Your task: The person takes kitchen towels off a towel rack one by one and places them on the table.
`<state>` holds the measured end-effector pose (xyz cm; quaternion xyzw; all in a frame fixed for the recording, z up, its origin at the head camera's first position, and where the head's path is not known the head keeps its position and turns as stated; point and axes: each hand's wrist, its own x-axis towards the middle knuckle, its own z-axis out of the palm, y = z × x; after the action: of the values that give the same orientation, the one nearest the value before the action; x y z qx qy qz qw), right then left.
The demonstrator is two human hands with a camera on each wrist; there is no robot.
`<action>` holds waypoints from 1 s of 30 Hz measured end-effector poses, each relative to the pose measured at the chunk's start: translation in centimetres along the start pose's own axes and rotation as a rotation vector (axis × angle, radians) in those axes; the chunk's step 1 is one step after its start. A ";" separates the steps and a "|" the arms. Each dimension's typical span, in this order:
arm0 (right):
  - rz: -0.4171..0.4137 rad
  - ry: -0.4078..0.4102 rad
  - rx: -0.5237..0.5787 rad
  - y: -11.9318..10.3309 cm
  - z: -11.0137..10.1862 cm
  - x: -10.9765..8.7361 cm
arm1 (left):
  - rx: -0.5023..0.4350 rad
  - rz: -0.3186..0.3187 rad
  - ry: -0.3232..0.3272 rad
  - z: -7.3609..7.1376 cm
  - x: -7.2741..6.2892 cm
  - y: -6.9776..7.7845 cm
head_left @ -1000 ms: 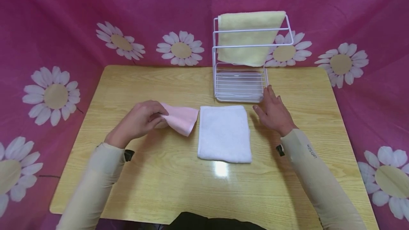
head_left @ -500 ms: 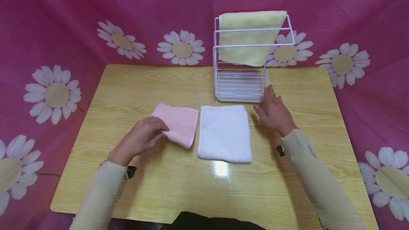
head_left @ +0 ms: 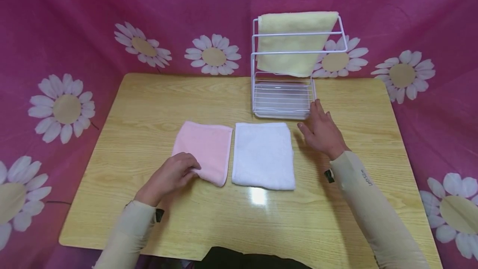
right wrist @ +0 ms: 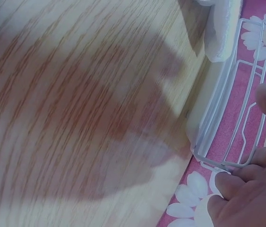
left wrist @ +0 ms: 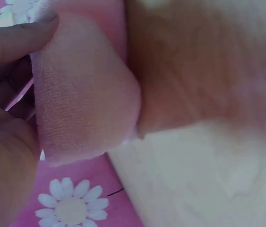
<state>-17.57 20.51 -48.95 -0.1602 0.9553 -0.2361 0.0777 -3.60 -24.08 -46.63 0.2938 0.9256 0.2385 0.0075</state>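
A pink towel point(head_left: 207, 146) lies left of a folded white towel point(head_left: 263, 157), a narrow gap between them. My left hand point(head_left: 171, 175) pinches the pink towel's near edge between thumb and fingers. In the left wrist view, the thumb lies over the lifted edge of the pink towel point(left wrist: 85, 90). My right hand point(head_left: 325, 134) has its fingers fairly straight, the tips at the front right corner of a white wire rack point(head_left: 281, 99). Whether they press on the rack point(right wrist: 251, 109) cannot be told. A yellow towel point(head_left: 287, 53) hangs over the rack's back bar.
The wooden table point(head_left: 224, 227) has a shiny top with a light reflection near the white towel. Under the rack's wires sits a pale tray point(head_left: 280, 116). Behind and beside the table hangs a magenta cloth point(head_left: 179, 3) printed with white daisies.
My left hand has drawn the pink towel's near edge toward me, so the towel now lies spread flatter. My right hand has stayed at the rack.
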 end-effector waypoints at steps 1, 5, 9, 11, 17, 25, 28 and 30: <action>0.002 -0.001 -0.001 0.0 0.0 0.0 | 0.004 -0.007 -0.004 0.2 -0.1 0.0; 0.006 0.002 0.004 0.0 0.0 0.0 | 0.018 -0.032 -0.012 0.8 -0.6 0.1; 0.007 0.005 0.007 -0.1 -0.1 0.0 | 0.025 -0.044 -0.031 1.2 -0.9 -0.2; 0.007 0.004 0.007 -0.3 -0.1 -0.1 | 0.025 -0.037 -0.042 1.5 -0.9 -0.4; 0.011 0.001 0.010 -0.3 0.1 -0.1 | 0.027 0.019 -0.055 2.6 -1.0 -1.1; -0.002 0.023 0.013 -0.1 0.2 -0.2 | 0.026 0.011 -0.051 3.1 -0.8 -1.2; -0.007 0.028 0.018 -0.2 0.1 -0.2 | 0.024 0.015 -0.054 3.1 -0.7 -1.2; -0.008 0.026 0.020 -0.2 0.1 -0.1 | 0.023 0.019 -0.053 3.1 -0.7 -1.3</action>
<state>-17.36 20.34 -48.94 -0.1603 0.9531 -0.2480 0.0657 -3.21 -24.01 -50.05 0.3090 0.9249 0.2198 0.0265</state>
